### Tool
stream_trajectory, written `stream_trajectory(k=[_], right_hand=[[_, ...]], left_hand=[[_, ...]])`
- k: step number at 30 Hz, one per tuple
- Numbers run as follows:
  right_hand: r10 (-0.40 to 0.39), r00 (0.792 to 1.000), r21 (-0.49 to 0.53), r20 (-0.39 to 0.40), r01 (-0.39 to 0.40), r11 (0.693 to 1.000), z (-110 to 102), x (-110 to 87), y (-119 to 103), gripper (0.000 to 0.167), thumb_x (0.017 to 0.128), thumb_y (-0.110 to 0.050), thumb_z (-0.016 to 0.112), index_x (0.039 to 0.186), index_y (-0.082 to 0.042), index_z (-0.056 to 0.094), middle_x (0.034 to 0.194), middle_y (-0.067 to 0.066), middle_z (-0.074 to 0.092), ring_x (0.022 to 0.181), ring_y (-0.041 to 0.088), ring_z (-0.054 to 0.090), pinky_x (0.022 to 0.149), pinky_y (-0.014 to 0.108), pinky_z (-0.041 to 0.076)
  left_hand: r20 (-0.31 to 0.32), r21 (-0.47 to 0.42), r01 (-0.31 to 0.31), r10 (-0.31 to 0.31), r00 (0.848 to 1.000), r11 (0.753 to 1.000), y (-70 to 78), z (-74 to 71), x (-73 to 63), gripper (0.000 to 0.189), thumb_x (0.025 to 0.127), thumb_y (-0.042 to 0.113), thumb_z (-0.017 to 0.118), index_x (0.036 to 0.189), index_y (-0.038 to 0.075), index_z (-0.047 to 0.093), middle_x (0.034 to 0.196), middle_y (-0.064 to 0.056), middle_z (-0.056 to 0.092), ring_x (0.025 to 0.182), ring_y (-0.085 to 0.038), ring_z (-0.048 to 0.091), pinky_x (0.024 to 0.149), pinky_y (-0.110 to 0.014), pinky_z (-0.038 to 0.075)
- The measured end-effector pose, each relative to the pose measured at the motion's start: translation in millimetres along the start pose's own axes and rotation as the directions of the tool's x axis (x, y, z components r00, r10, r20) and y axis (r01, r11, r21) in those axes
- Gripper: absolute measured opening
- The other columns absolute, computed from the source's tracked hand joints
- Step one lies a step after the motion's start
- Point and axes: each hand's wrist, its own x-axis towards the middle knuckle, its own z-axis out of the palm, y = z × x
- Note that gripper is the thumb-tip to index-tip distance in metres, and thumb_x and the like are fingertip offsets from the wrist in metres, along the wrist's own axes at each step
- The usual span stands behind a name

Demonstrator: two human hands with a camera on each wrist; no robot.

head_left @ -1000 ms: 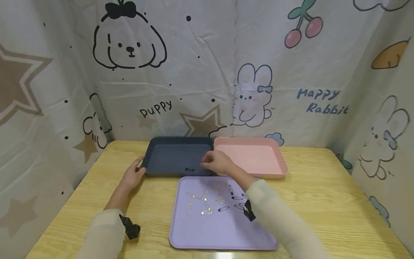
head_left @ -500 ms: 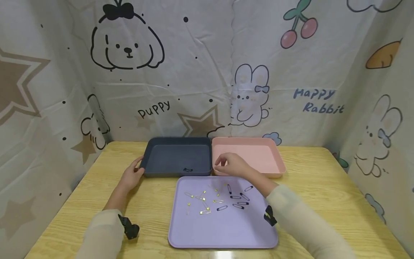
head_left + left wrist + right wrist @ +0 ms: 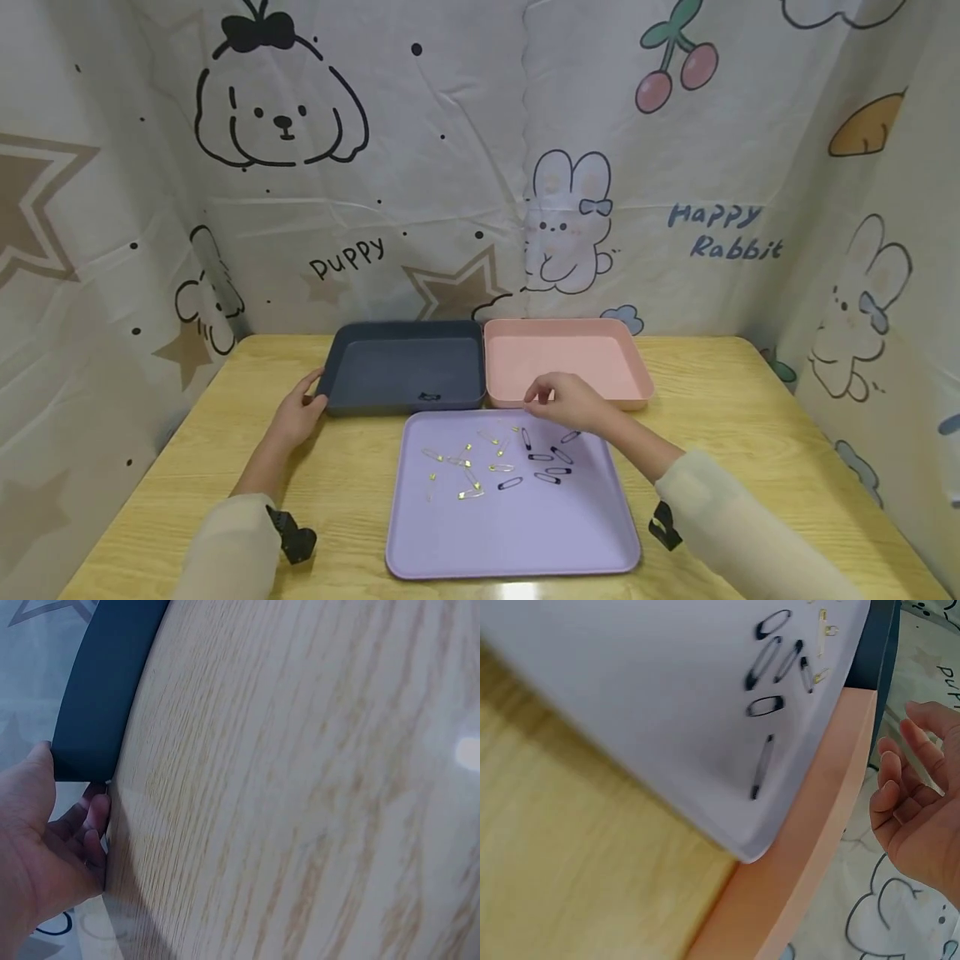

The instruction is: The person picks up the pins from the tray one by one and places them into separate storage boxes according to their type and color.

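Note:
My left hand (image 3: 297, 415) rests against the left side of the dark blue tray (image 3: 405, 328), with its thumb at the near corner. Some black safety pins (image 3: 429, 397) lie inside that tray by its near wall. My right hand (image 3: 566, 402) hovers over the far edge of the lilac tray (image 3: 517, 533), before the pink tray (image 3: 573, 329). In the right wrist view its fingers (image 3: 889, 796) are loosely bent, thumb and forefinger apart, nothing seen between them. Several gold safety pins (image 3: 471, 495) lie left on the lilac tray. Several black safety pins (image 3: 510, 483) lie to their right.
The blue and pink trays stand side by side at the back of the wooden table (image 3: 697, 433). The lilac tray lies before them. A printed curtain (image 3: 450, 192) hangs behind and along both sides. Each sleeve has a black device at the wrist.
My right hand has moved from over the blue tray to the right, then nearer to me over the lilac tray's far edge. My left hand stays by the blue tray. The view has shifted slightly.

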Motion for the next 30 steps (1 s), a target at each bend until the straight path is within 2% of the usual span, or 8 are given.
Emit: stream_trajectory(k=[10,15,20,26,30], right_hand=[[0.056,0.998,0.036,-0.002,-0.055,0.998,1.2,-28.6,22.9,0.007,0.082,-0.019,0.069,0.085,-0.012,0.068,0.072,-0.003,0.054,0.065,0.01,0.046,0.055,0.022,0.039],[0.039,0.999,0.029,-0.01,-0.038,0.999,5.9,-37.9,34.8,0.004,0.08,-0.016,0.07,0.082,-0.013,0.068,0.07,-0.004,0.055,0.064,0.01,0.046,0.056,0.021,0.038],[-0.011,1.0,-0.022,-0.012,0.01,1.0,8.6,-45.2,42.9,0.004,0.079,-0.015,0.071,0.081,-0.013,0.068,0.069,-0.007,0.055,0.066,0.006,0.047,0.06,0.02,0.039],[0.013,0.999,-0.129,-0.044,-0.019,0.991,7.7,-49.7,51.7,0.004,0.08,-0.016,0.069,0.08,-0.014,0.066,0.066,-0.008,0.05,0.061,0.005,0.043,0.056,0.02,0.036],[0.035,0.998,-0.164,-0.058,-0.044,0.986,5.9,-51.2,58.1,0.005,0.078,-0.013,0.069,0.082,-0.012,0.066,0.063,-0.007,0.049,0.058,0.006,0.042,0.053,0.021,0.034]], left_hand=[[0.002,0.005,-0.012,0.012,1.0,1.0,2.7,-2.0,-4.6,0.057,0.098,0.021,0.035,0.151,0.015,0.015,0.133,-0.031,0.04,0.11,-0.035,0.043,0.082,-0.039,0.039],[-0.008,-0.003,-0.021,0.021,1.0,1.0,1.7,-2.2,-5.9,0.056,0.098,0.02,0.036,0.151,0.013,0.017,0.129,-0.03,0.042,0.106,-0.034,0.044,0.078,-0.036,0.039],[-0.014,-0.007,-0.023,0.023,1.0,1.0,1.5,-2.4,-6.1,0.056,0.098,0.02,0.036,0.15,0.012,0.017,0.127,-0.029,0.044,0.102,-0.032,0.045,0.072,-0.029,0.038],[-0.008,-0.011,-0.019,0.019,1.0,1.0,2.4,-2.6,-6.8,0.056,0.098,0.02,0.036,0.151,0.013,0.017,0.131,-0.031,0.041,0.104,-0.033,0.045,0.074,-0.032,0.039],[0.004,-0.014,-0.012,0.012,1.0,1.0,3.2,-2.9,-6.9,0.056,0.099,0.022,0.035,0.151,0.014,0.015,0.136,-0.034,0.037,0.106,-0.035,0.044,0.075,-0.033,0.04]])
